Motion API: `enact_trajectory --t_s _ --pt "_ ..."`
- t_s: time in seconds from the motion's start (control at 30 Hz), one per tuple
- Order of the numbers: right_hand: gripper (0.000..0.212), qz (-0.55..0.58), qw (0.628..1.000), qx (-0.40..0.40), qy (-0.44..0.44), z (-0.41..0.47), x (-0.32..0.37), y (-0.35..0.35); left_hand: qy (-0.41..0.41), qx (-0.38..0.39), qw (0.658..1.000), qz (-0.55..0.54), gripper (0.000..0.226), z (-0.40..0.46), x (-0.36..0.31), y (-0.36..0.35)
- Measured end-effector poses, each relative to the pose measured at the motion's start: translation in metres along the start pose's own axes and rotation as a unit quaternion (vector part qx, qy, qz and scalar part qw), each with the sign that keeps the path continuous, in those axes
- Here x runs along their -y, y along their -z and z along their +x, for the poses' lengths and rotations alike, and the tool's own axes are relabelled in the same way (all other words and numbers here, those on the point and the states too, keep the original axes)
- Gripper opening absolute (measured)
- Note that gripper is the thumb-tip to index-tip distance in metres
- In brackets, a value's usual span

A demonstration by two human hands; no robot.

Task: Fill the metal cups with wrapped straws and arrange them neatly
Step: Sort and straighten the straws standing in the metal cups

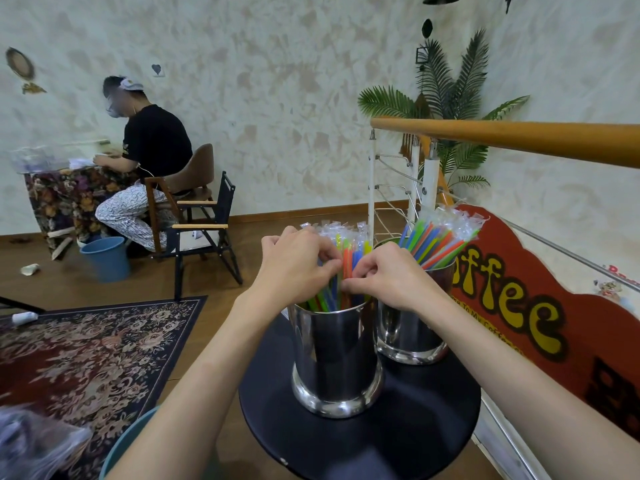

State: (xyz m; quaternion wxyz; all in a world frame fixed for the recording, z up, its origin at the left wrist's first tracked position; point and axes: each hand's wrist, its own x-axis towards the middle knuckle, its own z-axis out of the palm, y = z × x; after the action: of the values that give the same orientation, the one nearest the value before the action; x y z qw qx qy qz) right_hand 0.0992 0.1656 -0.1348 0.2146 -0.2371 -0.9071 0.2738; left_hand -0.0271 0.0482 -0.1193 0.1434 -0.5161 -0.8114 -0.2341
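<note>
Two hands: both are at the straws of the near cup, above its rim.
Patterned rug [86, 351]: lies on the wooden floor at far left.
Seated person [145, 161]: sits on a chair at a floral-covered table by the wall, with a blue bucket [105, 258] beside it.
Left hand [294, 268]: fingers curled, tips pinching into the wrapped straws [341, 268] from the left.
Near metal cup [336, 355]: stands upright on the round black table [415, 427], straws standing roughly upright in it.
Right hand [384, 275]: fingers curled, tips pinching the same bundle from the right, just beside the left fingertips.
Far metal cup [412, 327]: stands just beside the near one, its own straws [440, 244] leaning right.
Red coffee sign [519, 306]: stands behind the table, under a wooden handrail [519, 136].
</note>
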Motion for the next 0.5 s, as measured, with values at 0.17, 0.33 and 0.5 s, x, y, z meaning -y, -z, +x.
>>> enact_trajectory --t_s 0.17,0.33,0.5 --pt "0.025 -0.01 1.0 -0.014 -0.017 -0.002 0.001 -0.002 0.01 -0.071 0.994 0.088 0.019 -0.001 -0.01 -0.009" --pt "0.022 -0.007 1.0 -0.014 -0.02 -0.005 0.003 0.0 0.022 -0.087 0.985 0.145 0.034 0.005 -0.014 -0.015" --pt "0.024 -0.012 1.0 -0.016 -0.022 -0.006 0.005 0.004 0.026 -0.091 0.984 0.154 0.043 0.007 -0.017 -0.017"
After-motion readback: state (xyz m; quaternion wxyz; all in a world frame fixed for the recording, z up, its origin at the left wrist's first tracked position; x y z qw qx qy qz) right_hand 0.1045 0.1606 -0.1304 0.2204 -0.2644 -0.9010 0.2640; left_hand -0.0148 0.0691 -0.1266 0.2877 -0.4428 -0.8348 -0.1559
